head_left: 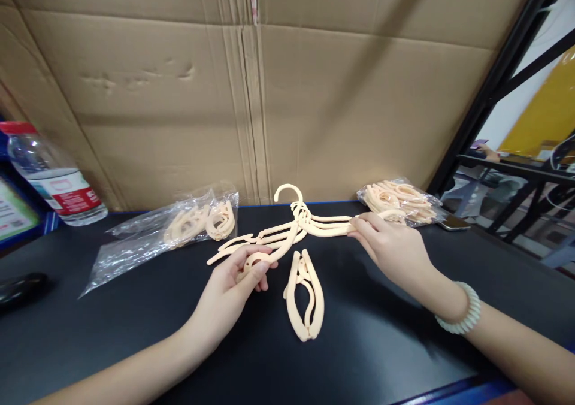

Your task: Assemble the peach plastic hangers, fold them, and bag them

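Several cream plastic folding hangers [283, 235] lie overlapped with their arms spread, and one hook [288, 188] stands up at the back. My left hand [238, 279] is closed around the curved end of a hanger piece that slants up toward the hooks. Between its fingertips, my right hand [390, 243] pinches the right-hand arm ends of the hangers. Whether both hands hold the same hanger is hard to make out. A folded hanger [317, 300] lies on the table between my hands, its two arms brought together.
On the black table [359, 345], an opened clear bag [135, 249] with folded hangers lies left, another bagged bunch [399, 200] right. A phone-like flat object [453, 223] is beside it. A water bottle [67, 183] and black mouse [22, 288] stand far left. Cardboard [359, 93] rises behind.
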`<action>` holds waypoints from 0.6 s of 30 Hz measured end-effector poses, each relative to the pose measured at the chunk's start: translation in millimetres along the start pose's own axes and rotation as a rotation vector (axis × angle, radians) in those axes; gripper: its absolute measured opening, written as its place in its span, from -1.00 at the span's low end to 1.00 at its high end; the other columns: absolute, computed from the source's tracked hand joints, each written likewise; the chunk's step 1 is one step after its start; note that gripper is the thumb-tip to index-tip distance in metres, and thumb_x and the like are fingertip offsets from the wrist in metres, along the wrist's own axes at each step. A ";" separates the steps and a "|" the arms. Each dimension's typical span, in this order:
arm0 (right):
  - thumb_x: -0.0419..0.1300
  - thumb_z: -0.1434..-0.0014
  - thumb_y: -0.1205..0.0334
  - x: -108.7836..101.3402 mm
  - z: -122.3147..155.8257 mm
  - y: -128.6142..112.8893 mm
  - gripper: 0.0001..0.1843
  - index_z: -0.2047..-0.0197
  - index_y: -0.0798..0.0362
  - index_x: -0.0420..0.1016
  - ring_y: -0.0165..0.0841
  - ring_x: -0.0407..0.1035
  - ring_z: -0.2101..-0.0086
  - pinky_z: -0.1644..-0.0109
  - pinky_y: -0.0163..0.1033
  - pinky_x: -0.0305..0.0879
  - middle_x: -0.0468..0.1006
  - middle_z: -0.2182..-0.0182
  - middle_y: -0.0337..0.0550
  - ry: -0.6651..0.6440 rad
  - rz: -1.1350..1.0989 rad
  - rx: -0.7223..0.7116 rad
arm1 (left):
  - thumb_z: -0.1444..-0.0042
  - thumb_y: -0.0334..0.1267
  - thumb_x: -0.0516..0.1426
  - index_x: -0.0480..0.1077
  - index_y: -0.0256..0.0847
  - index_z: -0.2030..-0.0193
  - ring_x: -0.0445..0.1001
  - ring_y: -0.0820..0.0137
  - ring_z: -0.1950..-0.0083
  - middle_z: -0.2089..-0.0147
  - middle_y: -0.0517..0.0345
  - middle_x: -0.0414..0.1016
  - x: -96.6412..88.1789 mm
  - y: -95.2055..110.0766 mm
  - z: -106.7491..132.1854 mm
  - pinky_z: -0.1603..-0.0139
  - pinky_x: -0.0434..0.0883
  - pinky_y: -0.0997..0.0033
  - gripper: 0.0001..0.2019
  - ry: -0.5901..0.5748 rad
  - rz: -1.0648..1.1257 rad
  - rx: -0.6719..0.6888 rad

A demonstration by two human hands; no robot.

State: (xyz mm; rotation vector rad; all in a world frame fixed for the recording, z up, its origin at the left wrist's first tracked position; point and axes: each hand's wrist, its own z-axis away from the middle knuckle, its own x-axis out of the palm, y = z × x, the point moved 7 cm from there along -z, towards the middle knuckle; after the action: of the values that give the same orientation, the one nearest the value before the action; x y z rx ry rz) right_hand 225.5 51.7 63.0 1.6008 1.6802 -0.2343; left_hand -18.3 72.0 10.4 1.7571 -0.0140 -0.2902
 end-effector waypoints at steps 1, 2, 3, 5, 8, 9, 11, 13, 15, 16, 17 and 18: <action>0.05 -0.35 0.17 -0.8 -0.5 -0.3 -0.75 0.24 0.09 0.50 -0.36 0.40 0.49 0.55 -0.28 0.03 0.59 0.21 -0.09 0.011 0.010 -0.001 | -0.17 -0.10 0.16 0.40 -0.22 0.10 0.38 0.43 0.42 0.25 0.11 0.53 0.0 0.2 0.0 0.34 0.38 0.40 -0.74 0.001 0.001 0.000; 0.05 -0.35 0.19 -1.7 -1.1 -0.4 -0.75 0.25 0.09 0.50 -0.35 0.43 0.45 0.54 -0.29 0.06 0.57 0.14 -0.05 0.022 0.013 0.000 | -0.17 -0.10 0.16 0.41 -0.22 0.11 0.38 0.43 0.42 0.25 0.11 0.53 -0.2 0.7 0.0 0.34 0.38 0.40 -0.74 0.004 0.003 0.002; 0.04 -0.35 0.20 -2.5 -1.7 -0.1 -0.75 0.25 0.09 0.50 -0.32 0.45 0.39 0.53 -0.30 0.10 0.54 0.06 -0.01 0.029 0.006 0.005 | -0.17 -0.10 0.16 0.41 -0.22 0.12 0.38 0.43 0.43 0.26 0.11 0.53 -0.3 1.3 0.2 0.35 0.38 0.40 -0.74 0.007 0.005 0.004; 0.03 -0.35 0.22 -3.4 -2.5 1.4 -0.75 0.22 0.10 0.51 -0.23 0.47 0.28 0.51 -0.29 0.18 0.44 -0.07 0.10 0.032 -0.039 0.027 | -0.17 -0.10 0.16 0.41 -0.22 0.13 0.38 0.43 0.43 0.26 0.11 0.53 -0.3 2.5 0.6 0.35 0.38 0.39 -0.75 0.006 0.006 0.008; 0.02 -0.34 0.22 -2.1 -2.3 4.9 -0.75 0.12 0.07 0.51 -0.13 0.44 0.17 0.43 -0.18 0.36 0.26 -0.21 0.19 0.031 -0.226 0.082 | -0.18 -0.10 0.15 0.41 -0.21 0.13 0.38 0.43 0.43 0.26 0.11 0.53 0.1 3.3 1.1 0.35 0.38 0.40 -0.76 -0.001 0.003 0.011; 0.02 -0.33 0.23 -1.0 -2.0 6.1 -0.75 0.10 0.05 0.51 -0.13 0.44 0.17 0.38 -0.12 0.42 0.22 -0.23 0.18 0.037 -0.335 0.105 | -0.18 -0.10 0.15 0.41 -0.21 0.13 0.38 0.42 0.43 0.26 0.11 0.53 0.4 3.3 1.1 0.35 0.38 0.40 -0.76 -0.004 0.002 0.011; 0.04 -0.31 0.27 4.0 -1.5 10.1 -0.76 0.03 0.00 0.48 -0.21 0.45 0.21 0.30 -0.05 0.49 0.21 -0.24 0.13 0.044 -0.626 0.175 | -0.18 -0.10 0.15 0.41 -0.21 0.13 0.38 0.43 0.43 0.25 0.11 0.53 0.9 3.3 0.9 0.35 0.38 0.41 -0.76 -0.007 0.000 0.012; 0.08 -0.27 0.29 13.1 -0.6 16.5 -0.64 -0.13 -0.07 0.36 -0.31 0.46 0.29 0.31 -0.08 0.52 0.25 -0.21 0.10 0.044 -0.958 0.293 | -0.18 -0.10 0.15 0.41 -0.21 0.12 0.38 0.43 0.42 0.25 0.11 0.53 1.4 3.6 0.7 0.35 0.38 0.41 -0.76 -0.009 -0.004 0.015; 0.12 -0.24 0.24 24.5 0.1 22.2 -0.52 -0.23 -0.05 0.24 -0.37 0.44 0.41 0.40 -0.16 0.51 0.41 -0.06 0.08 0.013 -1.228 0.414 | -0.19 -0.10 0.14 0.41 -0.21 0.12 0.39 0.43 0.42 0.24 0.11 0.53 1.0 4.0 0.5 0.35 0.38 0.41 -0.76 -0.002 -0.011 0.018; 0.14 -0.23 0.21 29.8 0.1 23.7 -0.53 -0.20 0.00 0.28 -0.39 0.42 0.47 0.44 -0.19 0.48 0.50 0.09 0.03 -0.027 -1.310 0.452 | -0.18 -0.10 0.15 0.41 -0.21 0.12 0.39 0.43 0.42 0.24 0.11 0.52 0.6 4.0 0.4 0.35 0.38 0.41 -0.76 0.003 -0.014 0.018; 0.15 -0.22 0.18 34.0 -0.4 24.7 -0.60 -0.12 0.05 0.37 -0.41 0.38 0.53 0.47 -0.22 0.43 0.54 0.26 -0.06 -0.072 -1.357 0.470 | -0.18 -0.10 0.15 0.42 -0.21 0.12 0.38 0.43 0.42 0.25 0.12 0.52 0.2 4.0 0.4 0.34 0.38 0.41 -0.76 0.006 -0.016 0.019; 0.16 -0.21 0.16 37.1 -1.0 25.4 -0.68 0.00 0.08 0.46 -0.42 0.35 0.56 0.49 -0.24 0.39 0.51 0.42 -0.15 -0.119 -1.378 0.472 | -0.17 -0.10 0.16 0.43 -0.21 0.13 0.38 0.43 0.42 0.27 0.13 0.51 0.1 3.9 0.3 0.34 0.38 0.41 -0.76 0.004 -0.018 0.021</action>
State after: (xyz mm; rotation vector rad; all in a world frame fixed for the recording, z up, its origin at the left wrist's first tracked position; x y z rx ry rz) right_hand 252.1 85.4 49.5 0.3852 2.4592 -1.4304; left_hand -17.6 70.9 14.1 1.7790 0.0016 -0.3003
